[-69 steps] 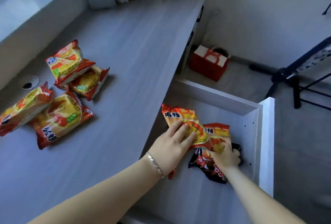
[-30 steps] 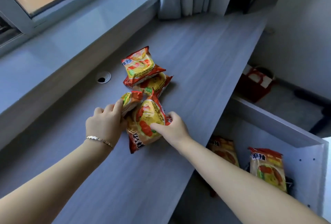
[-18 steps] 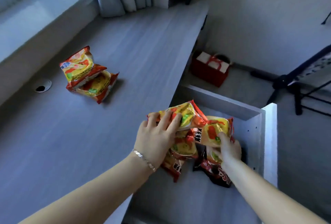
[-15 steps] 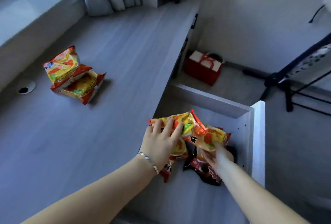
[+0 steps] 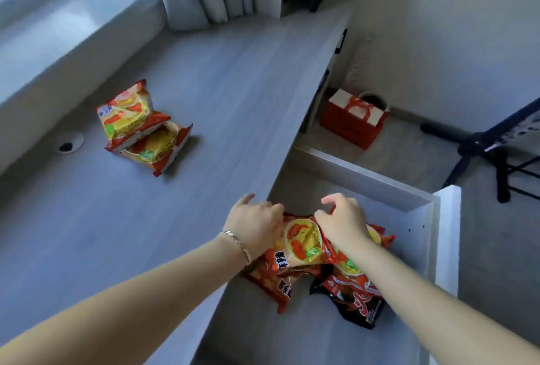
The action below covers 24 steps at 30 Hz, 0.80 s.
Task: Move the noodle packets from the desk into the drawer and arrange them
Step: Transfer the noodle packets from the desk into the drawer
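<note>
Grey desk (image 5: 204, 101), two packets (image 5: 140, 128) – red bag (image 5: 353, 122)

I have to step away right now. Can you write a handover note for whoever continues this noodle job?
Left hand and right hand: both over the packets in the drawer, fingers curled loosely; no firm grip visible.
In the drawer: a heap of orange noodle packets overlapping a black packet.
Still on the desk: two stacked packets.
Left: bring those two over, then tidy the heap.
</note>
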{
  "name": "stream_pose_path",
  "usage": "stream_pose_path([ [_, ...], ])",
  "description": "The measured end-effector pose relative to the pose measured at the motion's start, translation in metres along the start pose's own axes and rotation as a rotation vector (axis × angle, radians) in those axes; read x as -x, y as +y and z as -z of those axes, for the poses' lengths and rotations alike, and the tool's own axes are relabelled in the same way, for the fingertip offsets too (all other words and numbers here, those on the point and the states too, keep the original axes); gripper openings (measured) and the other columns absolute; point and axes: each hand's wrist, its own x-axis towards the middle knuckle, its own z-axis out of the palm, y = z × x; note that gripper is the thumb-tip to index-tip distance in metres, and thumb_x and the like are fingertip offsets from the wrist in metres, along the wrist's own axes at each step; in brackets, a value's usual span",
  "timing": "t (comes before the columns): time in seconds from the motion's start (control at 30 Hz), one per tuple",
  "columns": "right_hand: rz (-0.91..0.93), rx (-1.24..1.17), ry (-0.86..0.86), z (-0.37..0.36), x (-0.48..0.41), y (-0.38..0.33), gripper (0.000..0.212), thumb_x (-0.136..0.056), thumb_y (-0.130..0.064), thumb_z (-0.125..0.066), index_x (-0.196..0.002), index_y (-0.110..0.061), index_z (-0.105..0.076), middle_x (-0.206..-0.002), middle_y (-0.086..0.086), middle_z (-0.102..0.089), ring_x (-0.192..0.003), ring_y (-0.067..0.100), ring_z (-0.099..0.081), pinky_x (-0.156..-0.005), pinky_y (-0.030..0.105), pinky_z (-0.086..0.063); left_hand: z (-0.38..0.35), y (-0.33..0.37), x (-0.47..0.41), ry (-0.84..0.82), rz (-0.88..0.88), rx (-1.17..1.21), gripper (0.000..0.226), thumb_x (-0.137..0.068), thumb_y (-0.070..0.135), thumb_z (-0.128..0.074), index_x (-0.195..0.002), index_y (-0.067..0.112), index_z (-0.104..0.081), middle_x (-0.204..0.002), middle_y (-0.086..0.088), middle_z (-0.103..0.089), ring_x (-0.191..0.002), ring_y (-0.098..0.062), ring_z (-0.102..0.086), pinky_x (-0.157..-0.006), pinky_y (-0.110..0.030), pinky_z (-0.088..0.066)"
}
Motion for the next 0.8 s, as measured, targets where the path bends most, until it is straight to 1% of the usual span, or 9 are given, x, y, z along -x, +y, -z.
stream_pose_path([
  [0.07, 0.172, 0.012, -0.056, -0.015, -0.006, -0.041, 0.026, -0.087, -0.018, -0.054, -0.113, -0.015, -0.058, -0.125, 0.01, -0.051, -0.121, 0.025, -0.045, -0.096, 0.029, -0.038, 0.021, -0.044, 0.001, 0.294, 0.058, 0.014, 0.021, -0.071, 0.012, -0.054, -0.079, 0.013, -0.073, -0.07, -0.003, -0.074, -0.06, -0.026, -0.071, -0.066, -0.032, -0.058],
  [0.13, 0.348, 0.049, -0.094, -0.033, -0.012, -0.082, 0.026, -0.087, -0.02, -0.055, -0.113, -0.014, -0.057, -0.124, 0.009, -0.052, -0.12, 0.025, -0.047, -0.096, 0.032, -0.04, 0.035, -0.089, -0.001, 0.417, 0.219, 0.048, 0.036, -0.064, 0.004, -0.063, -0.099, 0.005, -0.07, -0.097, -0.015, -0.073, -0.089, -0.033, -0.071, -0.083, -0.044, -0.055],
  [0.2, 0.477, 0.1, -0.131, -0.057, -0.018, -0.121, 0.035, -0.088, -0.024, -0.057, -0.12, -0.012, -0.052, -0.13, 0.008, -0.048, -0.124, 0.024, -0.043, -0.098, 0.034, -0.039, 0.046, -0.13, 0.001, 0.389, 0.451, 0.074, 0.06, -0.075, 0.005, -0.064, -0.133, 0.003, -0.048, -0.142, -0.02, -0.046, -0.135, -0.036, -0.04, -0.112, -0.048, -0.029],
  [0.27, 0.594, 0.153, -0.134, -0.087, -0.023, -0.16, 0.056, -0.085, -0.03, -0.061, -0.133, -0.009, -0.041, -0.143, 0.009, -0.038, -0.134, 0.025, -0.033, -0.105, 0.034, -0.032, 0.052, -0.171, 0.004, 0.338, 0.599, 0.056, 0.074, -0.086, 0.021, -0.06, -0.148, 0.012, -0.022, -0.158, -0.014, -0.013, -0.146, -0.031, -0.009, -0.118, -0.045, -0.012],
  [0.37, 0.668, 0.251, -0.163, -0.132, -0.032, -0.208, 0.095, -0.078, -0.041, -0.067, -0.147, -0.007, -0.011, -0.158, 0.013, -0.009, -0.146, 0.027, -0.009, -0.116, 0.038, -0.017, 0.05, -0.218, 0.004, 0.217, 0.656, 0.024, 0.075, -0.091, 0.031, -0.056, -0.15, 0.025, -0.011, -0.16, -0.007, -0.002, -0.146, -0.034, 0.002, -0.116, -0.05, -0.017],
  [0.47, 0.645, 0.397, -0.177, -0.17, -0.046, -0.233, 0.11, -0.076, -0.049, -0.066, -0.147, -0.005, 0.006, -0.159, 0.013, 0.003, -0.147, 0.026, 0.008, -0.118, 0.044, -0.003, 0.038, -0.248, 0.001, 0.138, 0.681, 0.139, 0.068, -0.093, 0.026, -0.054, -0.149, 0.028, -0.016, -0.16, -0.002, -0.01, -0.144, -0.041, -0.005, -0.113, -0.055, -0.021],
  [0.57, 0.621, 0.452, -0.073, -0.188, -0.055, -0.236, 0.104, -0.073, -0.051, -0.067, -0.146, -0.006, -0.007, -0.157, 0.014, -0.009, -0.147, 0.029, 0.008, -0.117, 0.051, 0.001, 0.032, -0.252, 0.001, 0.254, 0.653, 0.25, 0.058, -0.091, 0.012, -0.054, -0.144, 0.021, -0.032, -0.154, -0.007, -0.026, -0.132, -0.041, -0.035, -0.106, -0.048, -0.033],
  [0.67, 0.634, 0.462, -0.021, -0.188, -0.054, -0.23, 0.092, -0.07, -0.045, -0.07, -0.139, -0.008, -0.022, -0.149, 0.017, -0.021, -0.144, 0.038, -0.005, -0.114, 0.056, -0.012, 0.037, -0.245, 0.002, 0.335, 0.617, 0.243, 0.043, -0.091, 0.008, -0.052, -0.133, 0.016, -0.048, -0.141, -0.013, -0.04, -0.109, -0.042, -0.053, -0.084, -0.047, -0.047],
  [0.8, 0.64, 0.325, -0.029, -0.165, -0.04, -0.209, 0.089, -0.065, -0.041, -0.072, -0.135, -0.013, -0.026, -0.134, 0.018, -0.032, -0.127, 0.037, -0.03, -0.102, 0.046, -0.035, 0.045, -0.227, 0.006, 0.454, 0.572, 0.295, 0.035, -0.092, 0.012, -0.054, -0.127, 0.016, -0.058, -0.136, -0.012, -0.051, -0.111, -0.038, -0.055, -0.087, -0.042, -0.047],
])
